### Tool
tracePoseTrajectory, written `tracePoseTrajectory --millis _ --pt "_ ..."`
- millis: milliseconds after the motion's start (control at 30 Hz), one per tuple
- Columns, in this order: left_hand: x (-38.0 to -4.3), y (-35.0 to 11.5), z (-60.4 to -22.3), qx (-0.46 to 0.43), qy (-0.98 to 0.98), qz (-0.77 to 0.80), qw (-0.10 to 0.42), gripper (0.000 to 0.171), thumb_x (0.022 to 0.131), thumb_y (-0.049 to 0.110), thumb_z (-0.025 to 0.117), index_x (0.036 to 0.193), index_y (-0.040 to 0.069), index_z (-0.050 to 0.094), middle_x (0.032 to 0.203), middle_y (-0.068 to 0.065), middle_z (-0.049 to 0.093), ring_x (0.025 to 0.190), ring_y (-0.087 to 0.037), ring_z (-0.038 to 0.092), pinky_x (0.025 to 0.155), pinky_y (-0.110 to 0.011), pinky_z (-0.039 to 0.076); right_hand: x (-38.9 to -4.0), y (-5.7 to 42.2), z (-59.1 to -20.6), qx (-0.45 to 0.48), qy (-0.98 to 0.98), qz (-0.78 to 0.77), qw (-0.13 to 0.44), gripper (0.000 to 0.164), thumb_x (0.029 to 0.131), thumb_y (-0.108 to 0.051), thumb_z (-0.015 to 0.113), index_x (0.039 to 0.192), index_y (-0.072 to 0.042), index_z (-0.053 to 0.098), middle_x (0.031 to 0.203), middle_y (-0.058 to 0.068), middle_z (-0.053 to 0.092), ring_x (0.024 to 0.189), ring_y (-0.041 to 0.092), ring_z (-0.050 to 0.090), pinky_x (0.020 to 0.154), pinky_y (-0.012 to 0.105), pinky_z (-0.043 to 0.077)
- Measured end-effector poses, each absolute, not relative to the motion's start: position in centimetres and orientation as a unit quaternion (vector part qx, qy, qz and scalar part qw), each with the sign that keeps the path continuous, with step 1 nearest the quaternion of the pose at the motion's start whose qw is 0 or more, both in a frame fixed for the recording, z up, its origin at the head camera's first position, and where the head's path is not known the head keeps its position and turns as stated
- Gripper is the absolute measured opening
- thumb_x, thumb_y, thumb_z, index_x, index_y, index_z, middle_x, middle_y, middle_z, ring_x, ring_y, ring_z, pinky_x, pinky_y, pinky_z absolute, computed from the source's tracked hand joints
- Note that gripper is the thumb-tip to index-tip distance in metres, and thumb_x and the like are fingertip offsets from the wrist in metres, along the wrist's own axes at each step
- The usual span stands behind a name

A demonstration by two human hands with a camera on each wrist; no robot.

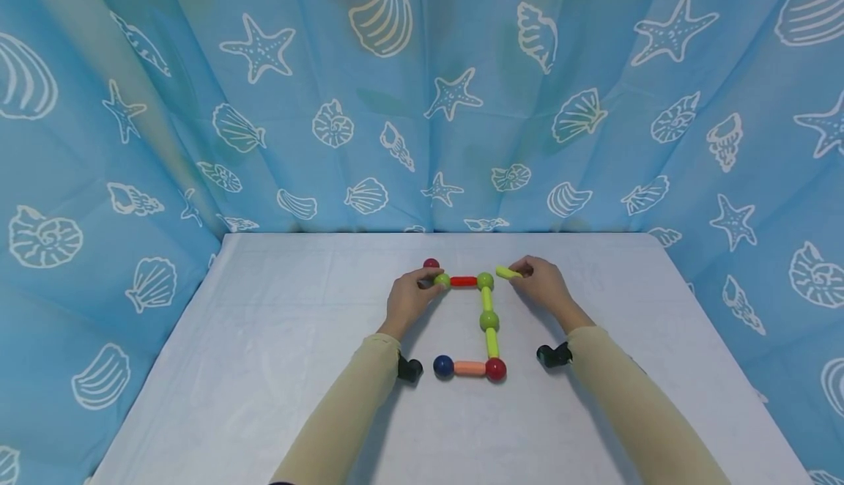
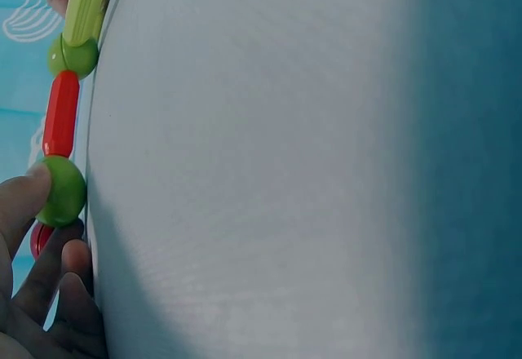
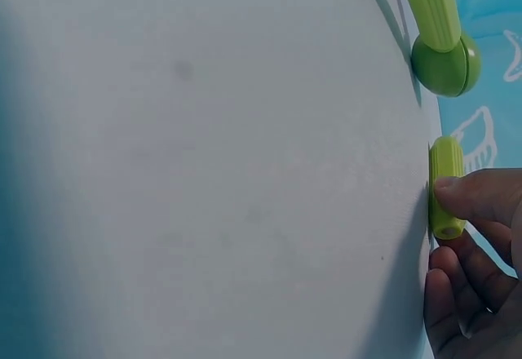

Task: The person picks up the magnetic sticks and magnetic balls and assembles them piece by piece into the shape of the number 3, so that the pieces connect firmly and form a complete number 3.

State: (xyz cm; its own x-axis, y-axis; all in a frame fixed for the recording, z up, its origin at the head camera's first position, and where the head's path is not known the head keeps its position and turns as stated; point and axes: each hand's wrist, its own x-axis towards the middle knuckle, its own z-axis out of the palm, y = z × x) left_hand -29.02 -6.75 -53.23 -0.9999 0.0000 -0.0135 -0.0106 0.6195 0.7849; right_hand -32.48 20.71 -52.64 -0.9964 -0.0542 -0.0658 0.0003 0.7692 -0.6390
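Observation:
My left hand (image 1: 407,300) pinches a green ball (image 1: 442,280) at the left end of a red rod (image 1: 464,281), thumb on it in the left wrist view. The rod's other end meets another green ball (image 1: 485,280). From there, a yellow-green rod (image 1: 487,300), a green ball (image 1: 489,320) and a second yellow-green rod run down to a red ball (image 1: 496,369). A peach rod (image 1: 470,368) links that to a blue ball (image 1: 444,366). Right of the chain's upper corner, my right hand (image 1: 543,285) holds a loose yellow-green rod (image 3: 446,159) between thumb and fingers.
A dark red ball (image 1: 431,263) lies just beyond my left fingers. The pieces are on a white-covered table (image 1: 277,397). Blue curtains (image 1: 428,141) with shell patterns stand behind and at both sides. A black wrist mount shows at each sleeve.

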Motion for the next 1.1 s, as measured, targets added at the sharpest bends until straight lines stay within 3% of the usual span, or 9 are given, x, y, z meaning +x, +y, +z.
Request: tracePoseTrajectory --millis 333,1100 --pt "-28.8 -6.8 -53.0 0.008 0.898 0.439 0.0 0.033 0.093 0.028 0.076 0.126 0.026 0.073 0.124 0.0 0.07 0.099 -0.019 0.061 0.086 -0.037 0.05 -31.0 21.3 -52.9 -0.018 0.939 -0.341 0.033 0.022 0.095 -0.013 0.07 0.115 -0.004 0.068 0.114 0.016 0.064 0.105 0.031 0.058 0.096 0.048 0.049" --pt "-28.9 -6.8 -53.3 0.004 0.897 0.442 0.0 0.033 0.093 0.028 0.076 0.126 0.027 0.073 0.125 0.0 0.07 0.103 -0.021 0.06 0.09 -0.038 0.05 -28.6 22.5 -53.1 -0.042 0.94 -0.335 0.042 0.023 0.094 -0.013 0.071 0.116 -0.007 0.071 0.111 0.013 0.063 0.102 0.03 0.057 0.091 0.046 0.05"
